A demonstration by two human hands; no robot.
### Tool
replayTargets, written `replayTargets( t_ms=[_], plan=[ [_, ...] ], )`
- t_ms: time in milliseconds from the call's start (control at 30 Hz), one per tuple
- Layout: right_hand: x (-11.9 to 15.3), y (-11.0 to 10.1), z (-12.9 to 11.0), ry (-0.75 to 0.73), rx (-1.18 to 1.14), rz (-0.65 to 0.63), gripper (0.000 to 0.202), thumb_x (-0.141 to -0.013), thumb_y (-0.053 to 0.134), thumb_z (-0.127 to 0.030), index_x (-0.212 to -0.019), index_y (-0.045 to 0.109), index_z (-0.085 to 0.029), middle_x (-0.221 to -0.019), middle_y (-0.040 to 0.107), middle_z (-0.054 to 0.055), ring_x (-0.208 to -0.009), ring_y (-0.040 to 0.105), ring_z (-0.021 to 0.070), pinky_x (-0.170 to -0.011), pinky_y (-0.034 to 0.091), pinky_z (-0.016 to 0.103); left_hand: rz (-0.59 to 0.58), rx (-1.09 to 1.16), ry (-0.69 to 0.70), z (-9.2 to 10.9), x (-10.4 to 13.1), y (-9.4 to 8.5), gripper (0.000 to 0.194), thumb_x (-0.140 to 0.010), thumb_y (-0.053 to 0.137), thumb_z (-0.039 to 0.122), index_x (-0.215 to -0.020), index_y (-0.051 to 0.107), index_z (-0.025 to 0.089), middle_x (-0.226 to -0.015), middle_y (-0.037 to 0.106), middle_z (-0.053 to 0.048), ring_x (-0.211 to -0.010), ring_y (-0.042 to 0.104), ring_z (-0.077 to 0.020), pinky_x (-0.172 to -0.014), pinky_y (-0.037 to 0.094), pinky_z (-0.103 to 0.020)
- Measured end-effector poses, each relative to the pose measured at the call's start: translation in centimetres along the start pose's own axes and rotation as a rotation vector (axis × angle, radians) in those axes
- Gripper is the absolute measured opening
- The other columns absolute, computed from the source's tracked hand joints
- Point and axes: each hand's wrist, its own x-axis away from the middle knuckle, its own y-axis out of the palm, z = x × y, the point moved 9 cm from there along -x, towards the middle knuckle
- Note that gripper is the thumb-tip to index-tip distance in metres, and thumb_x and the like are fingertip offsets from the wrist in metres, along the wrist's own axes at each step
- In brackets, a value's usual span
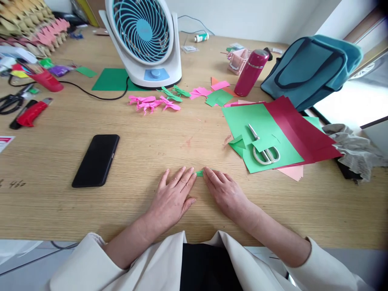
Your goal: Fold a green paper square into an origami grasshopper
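Note:
A small piece of folded green paper [199, 173] lies on the wooden table, mostly covered by my fingertips. My left hand [172, 198] rests palm down, fingers outstretched and a little spread, its fingertips at the paper's left end. From the other side my right hand [227, 195] lies over the right end, its fingers stretched out close together and its thumb hidden. Neither hand is closed around the paper. Folded pink paper figures [148, 102] and green paper figures [172, 93] lie farther back, in front of the fan.
White-handled scissors [266, 155] lie on green sheets [242, 117] to the right, beside red sheets [298, 129]. A black phone [96, 161] is at left. Behind stand a fan [144, 30], a pink bottle [251, 72] and a teal bag [312, 68]. A red utility knife [32, 114] lies far left.

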Motion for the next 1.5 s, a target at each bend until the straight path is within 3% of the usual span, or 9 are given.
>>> replayTargets(
  t_ms=[300, 433, 600, 700, 900, 1100, 1200, 1367, 1500],
  plan=[
    [-0.1, 0.0, 0.0, 0.001, -0.006, 0.013, 0.042, -0.09, 0.046, -0.005, -0.13, 0.056, 0.002, -0.137, 0.055, 0.023, -0.109, 0.056, 0.0293, -0.085, 0.052, 0.039, 0.038, 0.006, -0.055, -0.6, 0.6, 0.2, 0.055, -0.1, 0.04, 0.036, -0.149, 0.038, 0.012, -0.155, 0.039, -0.016, -0.144, 0.037, -0.0285, -0.116, 0.027, -0.056],
    [-0.2, 0.1, 0.2, 0.026, -0.061, 0.008, 0.04, -0.09, 0.048, -0.005, -0.129, 0.057, -0.004, -0.136, 0.055, 0.021, -0.108, 0.057, 0.0279, -0.084, 0.053, 0.038, 0.057, 0.008, -0.05, -0.6, 0.4, -0.5, 0.051, -0.099, 0.042, 0.034, -0.145, 0.044, 0.012, -0.15, 0.046, -0.018, -0.14, 0.043, -0.0296, -0.114, 0.029, -0.056],
    [-0.2, -0.4, 0.7, 0.018, -0.126, 0.002, 0.043, -0.092, 0.047, -0.006, -0.134, 0.053, -0.007, -0.135, 0.055, 0.02, -0.109, 0.056, 0.028, -0.086, 0.053, 0.041, 0.1, 0.094, -0.085, -0.9, -1.7, -2.3, 0.034, -0.098, 0.043, 0.023, -0.126, 0.06, 0.015, -0.138, 0.059, -0.014, -0.127, 0.053, -0.0264, -0.108, 0.036, -0.048],
    [0.0, -0.6, 1.1, 0.023, -0.173, 0.012, 0.044, -0.093, 0.046, -0.008, -0.136, 0.051, -0.006, -0.132, 0.057, 0.019, -0.11, 0.055, 0.0279, -0.088, 0.051, 0.041, 0.081, 0.165, -0.154, -1.4, -3.7, -2.4, 0.021, -0.094, 0.054, 0.025, -0.11, 0.065, 0.018, -0.117, 0.066, -0.01, -0.109, 0.059, -0.0252, -0.092, 0.045, -0.041],
    [0.1, -1.1, 2.1, 0.075, -0.309, 0.093, 0.036, -0.097, 0.044, -0.012, -0.132, 0.055, -0.012, -0.126, 0.06, 0.015, -0.109, 0.054, 0.0252, -0.093, 0.046, 0.04, 0.027, 0.262, -0.236, -2.4, -5.6, -1.3, 0.009, -0.085, 0.067, 0.023, -0.087, 0.06, 0.019, -0.099, 0.061, -0.006, -0.096, 0.058, -0.0226, -0.081, 0.043, -0.034],
    [0.0, -1.7, 3.9, 0.189, -0.423, 0.161, 0.028, -0.094, 0.055, -0.021, -0.121, 0.062, -0.016, -0.112, 0.065, 0.012, -0.105, 0.054, 0.0251, -0.091, 0.043, 0.042, -0.01, 0.374, -0.13, -2.2, -6.5, -1.8, 0.009, -0.084, 0.06, 0.014, -0.081, 0.055, 0.02, -0.079, 0.064, 0.002, -0.079, 0.06, -0.0172, -0.079, 0.037, -0.033],
    [0.0, -1.6, 4.7, 0.237, -0.588, 0.178, 0.016, -0.094, 0.057, -0.021, -0.104, 0.068, -0.017, -0.09, 0.064, 0.006, -0.089, 0.057, 0.0197, -0.082, 0.044, 0.035, -0.054, 0.452, -0.096, -2.1, -7.2, -2.8, 0.008, -0.082, 0.06, 0.013, -0.081, 0.055, 0.02, -0.079, 0.065, 0.003, -0.077, 0.06, -0.0168, -0.078, 0.039, -0.031],
    [0.2, -0.5, 5.8, 0.341, -1.068, 0.207, 0.019, -0.094, 0.056, -0.028, -0.091, 0.07, -0.015, -0.081, 0.061, 0.003, -0.072, 0.054, 0.0127, -0.064, 0.041, 0.025, -0.049, 0.747, -0.069, -2.0, -8.2, -5.1, 0.009, -0.08, 0.063, 0.021, -0.089, 0.059, 0.022, -0.084, 0.067, 0.002, -0.08, 0.063, -0.0161, -0.074, 0.044, -0.026],
    [0.2, 0.9, 6.6, 0.437, -1.36, 0.268, 0.026, -0.089, 0.062, -0.039, -0.079, 0.063, -0.015, -0.071, 0.054, -0.001, -0.064, 0.046, 0.0106, -0.058, 0.036, 0.023, 0.013, 0.988, -0.099, -1.9, -8.8, -5.1, 0.018, -0.08, 0.065, 0.023, -0.097, 0.061, 0.02, -0.079, 0.064, 0.003, -0.078, 0.062, -0.0141, -0.076, 0.047, -0.026]
  ],
)
